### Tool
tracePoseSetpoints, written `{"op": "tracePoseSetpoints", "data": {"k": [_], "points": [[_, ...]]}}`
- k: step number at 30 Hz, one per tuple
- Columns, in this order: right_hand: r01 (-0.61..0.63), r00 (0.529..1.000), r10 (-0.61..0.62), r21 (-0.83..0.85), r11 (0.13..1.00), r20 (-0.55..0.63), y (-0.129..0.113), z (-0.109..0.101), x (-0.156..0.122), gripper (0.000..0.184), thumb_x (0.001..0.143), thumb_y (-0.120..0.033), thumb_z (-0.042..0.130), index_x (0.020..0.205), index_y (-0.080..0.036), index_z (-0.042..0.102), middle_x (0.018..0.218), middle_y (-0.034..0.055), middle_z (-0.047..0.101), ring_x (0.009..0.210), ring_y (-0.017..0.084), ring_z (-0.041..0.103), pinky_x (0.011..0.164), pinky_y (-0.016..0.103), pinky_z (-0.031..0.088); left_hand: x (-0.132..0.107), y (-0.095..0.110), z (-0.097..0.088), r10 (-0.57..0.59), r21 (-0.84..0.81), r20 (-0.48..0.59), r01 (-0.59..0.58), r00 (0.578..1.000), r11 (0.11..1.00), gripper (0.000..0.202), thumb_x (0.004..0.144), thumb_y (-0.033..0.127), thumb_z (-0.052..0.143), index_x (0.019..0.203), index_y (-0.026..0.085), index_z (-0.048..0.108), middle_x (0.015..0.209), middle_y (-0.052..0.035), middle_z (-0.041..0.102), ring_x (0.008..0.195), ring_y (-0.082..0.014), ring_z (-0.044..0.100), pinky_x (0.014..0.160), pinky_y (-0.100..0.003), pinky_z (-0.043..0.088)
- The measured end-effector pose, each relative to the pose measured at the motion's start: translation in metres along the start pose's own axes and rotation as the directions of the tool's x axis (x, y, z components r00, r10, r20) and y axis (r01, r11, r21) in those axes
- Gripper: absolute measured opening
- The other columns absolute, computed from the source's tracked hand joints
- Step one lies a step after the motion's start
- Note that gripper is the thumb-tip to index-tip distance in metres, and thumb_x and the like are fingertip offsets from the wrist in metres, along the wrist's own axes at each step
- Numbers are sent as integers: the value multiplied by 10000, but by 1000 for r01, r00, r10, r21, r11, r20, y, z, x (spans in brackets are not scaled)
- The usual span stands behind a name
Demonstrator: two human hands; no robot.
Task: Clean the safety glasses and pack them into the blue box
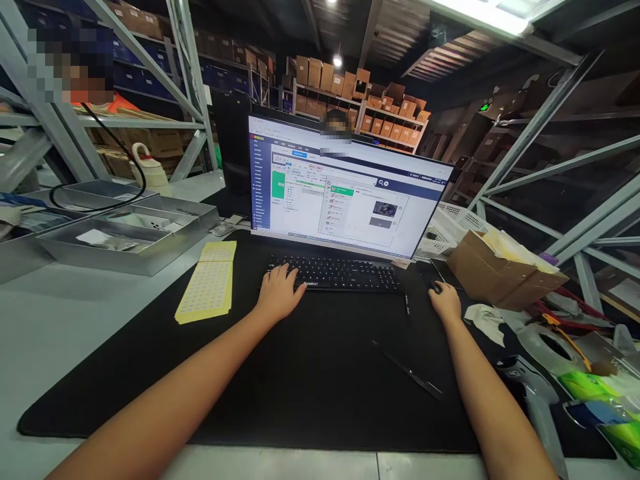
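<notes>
Two hands on the gear at this desk: left hand (278, 293) on the left end of the black keyboard (350, 275), right hand (446, 303) on the mouse (438, 287). Keyboard sits right in front of the monitor (300, 213), mouse off to its right.

Fingers doing what, though?

Left ones are slightly apart, laid on the keys. Right ones curl over the mouse, can't tell if they're gripping or just resting.

ok and what's under all that?

Big black mat (310, 387) over a pale grey desk (55, 320). Yellow label sheets (207, 283) lie on its left side, and a slim dark pen-like thing (409, 371) slants across the right half.

Past the mat?

Shallow metal trays (155, 257) on the left, an opened cardboard box (483, 273) and white basket (463, 217) on the right.

And the room?

Pretty warehousey tbh. Grey racking (165, 124) both sides, shelves of brown boxes (327, 77) behind the monitor, dark ribbed ceiling (395, 40), small green sign (485, 105) glowing off right. Someone in orange (120, 104) is partly visible behind the left rack.
</notes>
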State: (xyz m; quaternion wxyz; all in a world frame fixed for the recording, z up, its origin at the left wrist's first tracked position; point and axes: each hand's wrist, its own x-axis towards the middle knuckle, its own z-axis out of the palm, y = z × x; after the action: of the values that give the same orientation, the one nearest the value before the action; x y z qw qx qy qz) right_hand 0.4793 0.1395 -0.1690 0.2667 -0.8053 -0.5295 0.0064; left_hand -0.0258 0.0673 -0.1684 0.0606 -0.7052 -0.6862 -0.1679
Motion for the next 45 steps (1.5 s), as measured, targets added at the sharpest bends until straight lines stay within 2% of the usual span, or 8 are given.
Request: {"op": "tracePoseSetpoints", "data": {"k": [5,8,11,14,19,33,40,45], "points": [[7,993,-5,16,1000,-119,-15,-19,-7,606,981,-360,533,1502,-72,648,1598,209,555,1491,376,503,1248,544,383,-3,5,-7,-9,-7,6,10,1000,1000,617,1090,458,458,1566,83,573,1655,-223,455,1529,-395,416,1265,-552,361],[237,939,-212,61,970,-271,-63,-33,-34,541,993,-294,486,1426,-37,682,1494,215,641,1435,340,555,1250,472,386,-5,8,-11,-23,-34,20,24,1000,999,621,1095,462,454,1572,79,563,1660,-219,450,1526,-393,415,1267,-551,359],[521,852,-503,157,839,-144,-139,-29,-89,451,1015,-284,481,1334,-101,741,1349,170,727,1301,290,642,1193,401,452,-6,9,-13,-17,-51,34,19,999,999,616,1097,459,460,1565,74,569,1658,-218,451,1520,-398,418,1271,-559,356],[717,665,-740,193,670,97,-215,-3,-147,457,1025,-308,545,1416,-141,713,1403,142,710,1332,295,632,1200,435,458,-7,6,-13,-13,-66,27,14,1000,998,614,1099,464,477,1568,80,567,1661,-214,451,1524,-401,414,1279,-564,347],[689,678,-690,109,717,252,-280,38,-183,496,1072,-302,535,1495,-71,651,1554,209,596,1463,315,544,1231,457,424,-8,0,-9,-6,-74,-16,4,1000,997,554,1083,445,544,1524,117,616,1630,-190,498,1497,-377,453,1258,-521,382],[646,742,-622,-20,763,252,-290,58,-186,493,1124,-393,461,1450,-97,685,1592,180,573,1505,306,484,1228,459,385,-2,-3,-9,12,-128,-16,-14,1000,992,509,1063,414,586,1463,108,661,1594,-203,523,1469,-386,475,1226,-520,403],[470,871,-427,-160,868,243,-261,47,-158,577,1144,-461,386,1512,-88,628,1634,218,510,1488,360,475,1192,519,400,-1,-2,-8,15,-127,-32,-19,999,992,502,1061,420,576,1444,111,678,1581,-206,534,1466,-400,477,1222,-530,408],[447,879,-406,-136,884,249,-251,47,-146,621,1153,-483,343,1584,-90,556,1675,189,480,1555,347,396,1220,517,369,-2,-1,-10,10,-131,-21,-13,1000,991,522,1061,407,569,1479,108,658,1599,-202,523,1482,-397,465,1238,-544,399]]}}
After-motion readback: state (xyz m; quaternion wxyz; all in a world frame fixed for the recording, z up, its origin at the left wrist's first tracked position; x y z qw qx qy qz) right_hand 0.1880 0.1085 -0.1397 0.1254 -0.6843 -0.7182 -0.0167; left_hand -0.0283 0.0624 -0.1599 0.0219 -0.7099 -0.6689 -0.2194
